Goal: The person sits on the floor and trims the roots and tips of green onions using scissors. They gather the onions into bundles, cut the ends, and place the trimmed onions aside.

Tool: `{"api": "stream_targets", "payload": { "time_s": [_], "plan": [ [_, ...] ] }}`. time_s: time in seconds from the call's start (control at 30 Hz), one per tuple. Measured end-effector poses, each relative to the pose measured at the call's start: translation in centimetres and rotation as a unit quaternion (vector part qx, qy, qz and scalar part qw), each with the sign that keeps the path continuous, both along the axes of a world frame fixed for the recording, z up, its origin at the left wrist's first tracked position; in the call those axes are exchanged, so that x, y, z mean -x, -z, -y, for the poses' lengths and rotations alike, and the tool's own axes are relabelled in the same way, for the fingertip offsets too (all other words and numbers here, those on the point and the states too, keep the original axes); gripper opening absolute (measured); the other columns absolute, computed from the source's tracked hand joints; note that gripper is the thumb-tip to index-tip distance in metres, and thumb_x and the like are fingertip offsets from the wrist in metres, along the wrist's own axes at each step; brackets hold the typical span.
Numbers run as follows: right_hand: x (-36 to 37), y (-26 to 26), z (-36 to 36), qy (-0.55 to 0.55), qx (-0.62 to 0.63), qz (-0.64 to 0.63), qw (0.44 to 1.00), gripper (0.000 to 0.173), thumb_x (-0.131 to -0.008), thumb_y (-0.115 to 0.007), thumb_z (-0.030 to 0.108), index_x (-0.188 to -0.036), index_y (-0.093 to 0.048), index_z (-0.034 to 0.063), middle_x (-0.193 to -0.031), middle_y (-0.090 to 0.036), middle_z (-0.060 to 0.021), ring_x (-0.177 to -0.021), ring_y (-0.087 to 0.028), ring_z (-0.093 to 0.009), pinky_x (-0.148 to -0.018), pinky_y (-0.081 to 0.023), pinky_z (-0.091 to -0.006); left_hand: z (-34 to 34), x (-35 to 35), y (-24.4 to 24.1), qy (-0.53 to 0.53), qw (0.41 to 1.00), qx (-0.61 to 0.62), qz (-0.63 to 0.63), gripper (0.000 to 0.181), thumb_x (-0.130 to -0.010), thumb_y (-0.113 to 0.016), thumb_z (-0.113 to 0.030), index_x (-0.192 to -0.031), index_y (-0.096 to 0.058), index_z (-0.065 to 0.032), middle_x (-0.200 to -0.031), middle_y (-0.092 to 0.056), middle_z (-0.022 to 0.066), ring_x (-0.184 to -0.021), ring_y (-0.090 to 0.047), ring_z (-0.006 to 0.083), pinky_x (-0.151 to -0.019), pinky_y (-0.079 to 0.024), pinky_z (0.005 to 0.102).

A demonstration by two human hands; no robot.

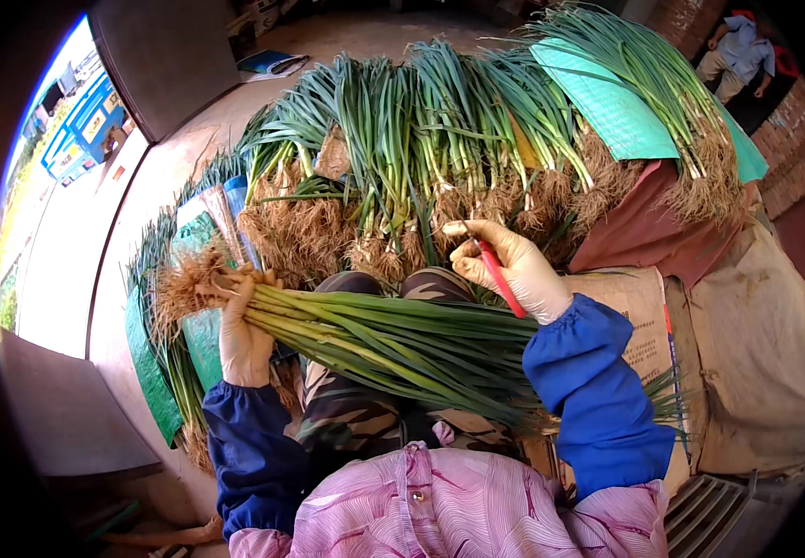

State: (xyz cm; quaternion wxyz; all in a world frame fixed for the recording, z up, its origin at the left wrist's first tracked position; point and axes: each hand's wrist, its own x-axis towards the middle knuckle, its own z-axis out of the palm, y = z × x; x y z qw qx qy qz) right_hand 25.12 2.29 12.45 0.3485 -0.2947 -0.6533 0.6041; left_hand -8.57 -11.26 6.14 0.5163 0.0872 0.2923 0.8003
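My left hand (245, 335), in a pale glove, grips a bunch of scallion-like greens (374, 342) just below its brown roots. The bunch lies sideways across my camouflage-patterned lap, roots to the left and leaves to the right, reaching under my right forearm. Above the leaves is my gloved right hand (514, 268), closed around a red-handled tool (499, 275); its working end is partly hidden by the fingers. Beyond my knees, a long row of similar greens (388, 146) rests with roots towards me, near my right hand.
More greens (653, 91) lie over a turquoise sheet (605, 104) at the far right. On the left, further bunches (172, 363) rest on green sheeting. A printed paper sack (636, 314) and metal slats (706, 513) are at right. Another person (737, 59) is at the upper right.
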Motion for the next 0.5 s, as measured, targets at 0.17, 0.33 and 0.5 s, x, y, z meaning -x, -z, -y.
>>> {"api": "stream_targets", "payload": {
  "time_s": [0.17,0.33,0.5],
  "plan": [
    [-16.9,-5.5,3.5,0.169,-0.003,0.129,0.977,0.048,-0.088,-0.064,0.005,-0.133,-0.049,0.0038,-0.087,-0.056,0.0015,-0.084,-0.057,-0.007,-0.077,-0.047,-0.0208,7.3,12.6,5.3,-0.049,0.999,-0.012,0.009,0.014,-0.092,-0.059,-0.006,-0.105,-0.062,-0.0024,-0.102,-0.065,0.0068,-0.103,-0.060,0.0198,-0.102,-0.042,0.0370],
    [-22.6,-1.4,11.0,0.294,0.110,0.125,0.941,0.038,-0.091,-0.063,0.014,-0.124,-0.052,-0.0002,-0.092,-0.062,-0.0027,-0.081,-0.060,-0.009,-0.071,-0.048,-0.0210,12.6,17.3,8.1,-0.106,0.994,-0.018,-0.004,0.016,-0.092,-0.059,-0.006,-0.107,-0.061,-0.0007,-0.104,-0.065,0.0103,-0.103,-0.060,0.0214,-0.101,-0.044,0.0379],
    [-23.2,3.8,13.7,0.318,0.167,0.149,0.921,0.026,-0.088,-0.067,0.011,-0.110,-0.059,0.0006,-0.092,-0.062,-0.0027,-0.070,-0.060,-0.009,-0.061,-0.047,-0.0198,17.2,21.7,9.6,-0.077,0.996,-0.034,0.001,0.019,-0.094,-0.057,-0.009,-0.111,-0.060,-0.0016,-0.111,-0.064,0.0120,-0.107,-0.059,0.0223,-0.102,-0.044,0.0398]
  ]
}}
